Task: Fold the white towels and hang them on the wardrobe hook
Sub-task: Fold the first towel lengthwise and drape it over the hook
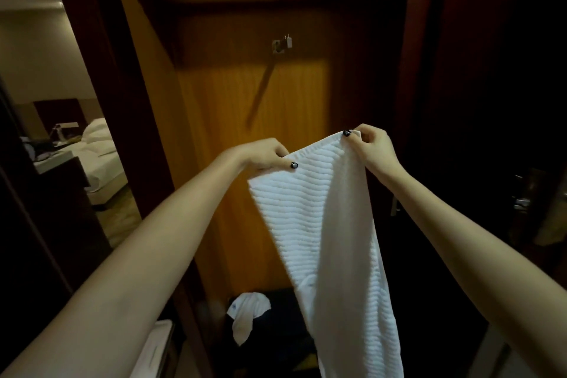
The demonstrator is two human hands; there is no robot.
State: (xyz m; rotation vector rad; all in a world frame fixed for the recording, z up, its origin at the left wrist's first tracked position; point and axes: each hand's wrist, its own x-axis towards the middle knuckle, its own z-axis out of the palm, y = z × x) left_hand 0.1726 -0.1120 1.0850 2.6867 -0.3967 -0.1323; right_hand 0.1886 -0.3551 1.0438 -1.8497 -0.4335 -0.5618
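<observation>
At the far left, through a doorway, a bed (101,159) with white linen is lying in a dim room, with a dark tabletop (61,163) standing just beside it and carrying small items too blurred to identify. Moving right, a crumpled white cloth (248,313) is lying low down on the dark wardrobe floor. Above it, the left hand (265,155) is reaching forward, its thumb and fingers pinching the left end of the top edge of the white towel (322,224). Higher up, a metal hook (283,44) is sticking out of the wooden wardrobe panel (221,95), well apart from the towel and carrying nothing. The towel, ribbed in texture, is being held up in the air in front of the panel, below the hook, its top edge sloping upward to the right and its length hanging down out of view at the bottom. The right hand (371,144) is gripping the towel's upper right corner between thumb and curled fingers. Just right of the towel, a metal handle (395,205) is showing against dark wood.
</observation>
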